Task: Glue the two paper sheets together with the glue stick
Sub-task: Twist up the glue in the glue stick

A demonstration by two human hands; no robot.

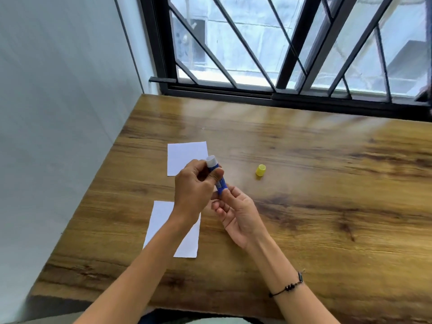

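We hold the blue glue stick [219,181] above the wooden table [304,183], tilted, its white glue tip pointing up and away from us. Our left hand [195,190] grips the upper barrel, fingers and thumb curled round it; our right hand [236,211] pinches the bottom end between thumb and fingertips, the other fingers loosely bent. The yellow cap [261,170] stands on the table, off to the right of the stick. One white paper sheet [184,157] lies behind our hands, the other sheet [161,220] lies nearer us, partly under our left forearm; the two are apart.
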